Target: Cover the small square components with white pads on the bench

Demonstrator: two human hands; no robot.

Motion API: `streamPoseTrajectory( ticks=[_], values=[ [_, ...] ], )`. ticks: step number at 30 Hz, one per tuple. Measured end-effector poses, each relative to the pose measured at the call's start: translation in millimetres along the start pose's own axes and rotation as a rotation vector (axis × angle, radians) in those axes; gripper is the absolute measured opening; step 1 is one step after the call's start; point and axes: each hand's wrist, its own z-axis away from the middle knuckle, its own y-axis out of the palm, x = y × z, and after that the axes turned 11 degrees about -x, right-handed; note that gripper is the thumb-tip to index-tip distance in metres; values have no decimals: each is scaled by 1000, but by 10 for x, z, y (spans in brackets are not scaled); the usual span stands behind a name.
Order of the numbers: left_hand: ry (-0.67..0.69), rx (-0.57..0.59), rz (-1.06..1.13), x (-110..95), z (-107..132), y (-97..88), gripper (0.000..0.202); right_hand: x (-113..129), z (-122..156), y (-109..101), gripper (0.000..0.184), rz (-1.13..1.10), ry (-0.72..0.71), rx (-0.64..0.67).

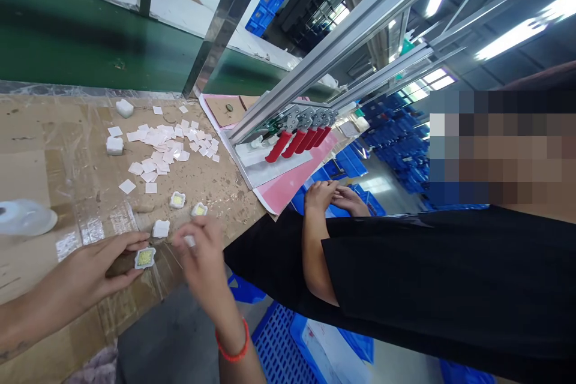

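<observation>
My left hand [92,267] lies at the near left of the cardboard-covered bench [45,150], its fingers on either side of a white-framed square piece with a yellow centre [144,258]. My right hand [202,255] is motion-blurred, with a red bead bracelet [234,345] on its wrist and a small white piece [189,241] at its fingertips. Just ahead stand a plain white square piece [161,228] and two more yellow-centred pieces [177,200]. Further back lies a loose scatter of white paper squares [157,144] beside two white foam blocks [114,145].
A roll of white film [24,217] lies at the left edge. Red-handled toggle clamps [297,141] sit on an aluminium frame [342,30] above a pink sheet [292,174]. A co-worker's black-sleeved arm and hands [324,198] are on the right, with blue crates [279,342] below.
</observation>
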Motion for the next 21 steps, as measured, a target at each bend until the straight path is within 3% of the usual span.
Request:
streamPoseTrajectory(
  ticks=[4,8,11,14,18,21],
  values=[
    [-72,69,-63,13,22,-21,40,282,142,201,19,-49,-123,97],
    [-114,134,-40,11,40,-41,42,200,141,171,12,-134,-123,22],
    [-165,132,-17,16,39,-42,45,-66,33,7,7,-126,56,-135],
    [-179,153,-34,26,25,-52,46,-489,-96,-87,12,18,253,-252],
    [-165,154,-33,24,19,-60,44,-954,-175,-14,10,79,315,-185],
    [-165,118,-32,5,25,-41,43,-1061,-180,64,9,112,326,-129]
  ],
)
